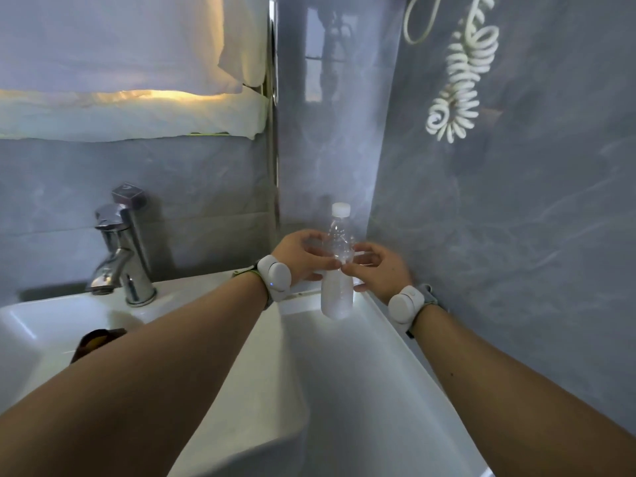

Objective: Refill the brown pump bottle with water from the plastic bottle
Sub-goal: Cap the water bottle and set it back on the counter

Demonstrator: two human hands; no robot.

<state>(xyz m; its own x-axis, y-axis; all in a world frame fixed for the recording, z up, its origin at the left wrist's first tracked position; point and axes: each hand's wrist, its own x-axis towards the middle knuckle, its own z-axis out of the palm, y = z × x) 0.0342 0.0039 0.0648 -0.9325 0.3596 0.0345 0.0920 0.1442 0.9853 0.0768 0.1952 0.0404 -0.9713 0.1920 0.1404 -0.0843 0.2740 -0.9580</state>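
I have the plastic bottle (338, 270) upright between both hands, out over the white ledge (361, 373) in the corner where the grey walls meet. My left hand (303, 256) is curled around the bottle's middle from the left, fingers closed on it, so it takes the weight. My right hand (375, 270) comes in from the other side with the fingertips pinched against the same band, more steadying than carrying, I judge. Holding it upright makes sense: the white cap (340, 208) sits on top, and I would want the neck pointing up when that comes off. The lower half looks cloudy white, the upper half clear; how much water is in it I cannot tell.

The brown pump bottle (93, 342) is well apart, down by the sink basin (44, 325), mostly hidden behind my left forearm, so only a dark brown edge shows. The chrome tap (120, 256) stands behind it. As I read it, pouring has not begun; the cap must be opened and the two bottles brought together first.
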